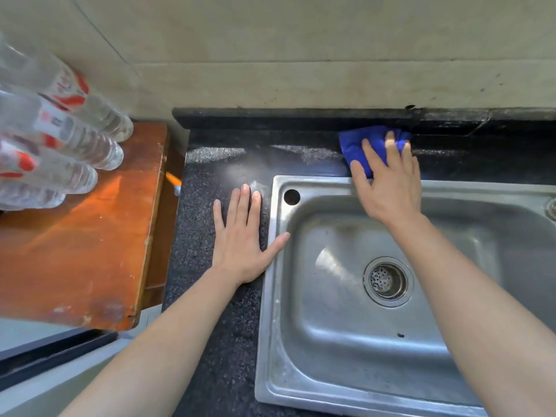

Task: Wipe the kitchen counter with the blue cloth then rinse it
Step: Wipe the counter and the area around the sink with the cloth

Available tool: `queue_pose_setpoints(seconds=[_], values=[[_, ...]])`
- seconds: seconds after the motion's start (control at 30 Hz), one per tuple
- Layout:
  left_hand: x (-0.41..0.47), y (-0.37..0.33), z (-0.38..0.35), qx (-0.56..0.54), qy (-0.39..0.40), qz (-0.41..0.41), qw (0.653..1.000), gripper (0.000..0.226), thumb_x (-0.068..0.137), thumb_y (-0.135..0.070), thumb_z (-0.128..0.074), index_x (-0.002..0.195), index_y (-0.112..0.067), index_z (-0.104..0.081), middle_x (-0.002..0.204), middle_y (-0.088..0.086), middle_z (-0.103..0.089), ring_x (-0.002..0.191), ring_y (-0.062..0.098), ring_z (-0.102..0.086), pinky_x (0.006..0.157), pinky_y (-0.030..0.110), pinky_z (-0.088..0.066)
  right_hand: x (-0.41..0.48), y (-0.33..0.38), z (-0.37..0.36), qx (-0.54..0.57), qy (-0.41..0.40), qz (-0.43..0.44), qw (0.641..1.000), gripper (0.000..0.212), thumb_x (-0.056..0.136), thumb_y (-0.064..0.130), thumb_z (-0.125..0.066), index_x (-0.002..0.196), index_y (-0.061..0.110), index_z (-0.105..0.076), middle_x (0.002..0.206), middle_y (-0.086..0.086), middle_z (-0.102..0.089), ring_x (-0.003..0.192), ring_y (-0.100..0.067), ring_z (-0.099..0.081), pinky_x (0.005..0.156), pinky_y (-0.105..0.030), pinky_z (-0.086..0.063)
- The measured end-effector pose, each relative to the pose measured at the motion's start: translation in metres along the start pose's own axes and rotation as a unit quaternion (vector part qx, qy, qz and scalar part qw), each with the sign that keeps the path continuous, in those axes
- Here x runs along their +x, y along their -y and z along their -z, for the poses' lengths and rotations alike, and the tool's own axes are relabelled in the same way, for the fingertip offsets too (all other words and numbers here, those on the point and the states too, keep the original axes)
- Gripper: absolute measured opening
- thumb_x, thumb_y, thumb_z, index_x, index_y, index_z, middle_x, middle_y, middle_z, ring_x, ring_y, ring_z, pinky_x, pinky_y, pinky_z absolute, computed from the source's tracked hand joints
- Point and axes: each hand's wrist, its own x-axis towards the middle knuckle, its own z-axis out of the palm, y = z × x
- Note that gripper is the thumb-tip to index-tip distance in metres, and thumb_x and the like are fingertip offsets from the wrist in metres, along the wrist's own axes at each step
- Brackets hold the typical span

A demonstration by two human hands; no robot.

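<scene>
The blue cloth (356,145) lies bunched on the dark speckled counter (210,176), on the strip behind the steel sink (331,356). My right hand (389,185) presses flat on the cloth with straight spread fingers, its wrist over the sink's back rim. My left hand (243,236) rests flat on the counter left of the sink, fingers straight, thumb touching the sink's rim. It holds nothing.
The sink has a round drain strainer (388,281) and a faucet hole (291,197) at its back left corner. A wooden table (90,236) left of the counter carries several clear plastic bottles (60,139). A beige tiled wall (301,55) rises behind the counter's black backsplash ledge.
</scene>
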Motion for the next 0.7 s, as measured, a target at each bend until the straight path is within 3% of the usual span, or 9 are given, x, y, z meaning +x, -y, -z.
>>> queue_pose_setpoints(seconds=[0.1, 0.17, 0.3, 0.5, 0.63, 0.7], values=[[-0.004, 0.033, 0.018, 0.016, -0.037, -0.035, 0.999, 0.093, 0.090, -0.079, -0.004, 0.161, -0.019, -0.012, 0.168, 0.010, 0.003, 0.155, 0.023, 0.008, 0.121, 0.058, 0.008, -0.003, 0.021, -0.003, 0.010, -0.011, -0.043, 0.999, 0.067, 0.098, 0.056, -0.019, 0.157, 0.027, -0.032, 0.167, -0.014, -0.016, 0.150, -0.043, -0.013, 0.123, -0.052, -0.013], [-0.004, 0.080, 0.033, 0.044, -0.067, -0.016, 0.997, 0.091, 0.090, -0.078, -0.008, 0.160, -0.021, -0.011, 0.168, 0.011, 0.002, 0.155, 0.025, 0.006, 0.121, 0.057, 0.008, -0.003, 0.047, -0.005, 0.016, -0.006, -0.053, 0.998, 0.067, 0.098, 0.054, -0.020, 0.158, 0.026, -0.030, 0.167, -0.016, -0.014, 0.150, -0.045, -0.012, 0.123, -0.051, -0.012], [-0.021, 0.180, 0.031, 0.045, -0.035, 0.064, 0.996, 0.102, 0.087, -0.083, -0.007, 0.160, -0.013, -0.006, 0.167, 0.010, 0.009, 0.154, 0.021, 0.013, 0.121, 0.059, 0.005, 0.000, 0.147, -0.023, 0.005, 0.023, 0.009, 1.000, 0.060, 0.101, 0.047, -0.029, 0.157, 0.024, -0.032, 0.166, -0.017, -0.018, 0.149, -0.047, -0.017, 0.123, -0.051, -0.014], [-0.022, 0.208, 0.018, 0.009, -0.032, 0.034, 0.999, 0.099, 0.087, -0.082, -0.012, 0.160, -0.016, -0.011, 0.168, 0.007, 0.002, 0.155, 0.021, 0.004, 0.123, 0.054, -0.003, 0.018, 0.298, -0.056, -0.016, 0.026, 0.127, 0.991, 0.056, 0.104, 0.045, -0.032, 0.157, 0.024, -0.031, 0.166, -0.017, -0.017, 0.148, -0.045, -0.019, 0.121, -0.049, -0.016], [-0.024, 0.210, 0.015, 0.004, -0.043, 0.036, 0.998, 0.098, 0.087, -0.082, -0.012, 0.160, -0.016, -0.013, 0.168, 0.008, 0.001, 0.155, 0.021, 0.004, 0.123, 0.055, -0.004, 0.027, 0.307, -0.056, -0.011, 0.056, 0.222, 0.973, 0.054, 0.101, 0.043, -0.040, 0.150, 0.023, -0.044, 0.162, -0.018, -0.030, 0.143, -0.046, -0.032, 0.115, -0.047, -0.027], [-0.024, 0.211, 0.016, 0.001, -0.038, 0.035, 0.999, 0.097, 0.087, -0.082, -0.014, 0.160, -0.019, -0.015, 0.168, 0.009, 0.000, 0.155, 0.022, 0.002, 0.123, 0.056, -0.005, 0.025, 0.278, -0.055, 0.009, 0.035, 0.216, 0.976, 0.053, 0.098, 0.042, -0.042, 0.146, 0.023, -0.051, 0.158, -0.017, -0.038, 0.139, -0.046, -0.038, 0.113, -0.048, -0.032]])
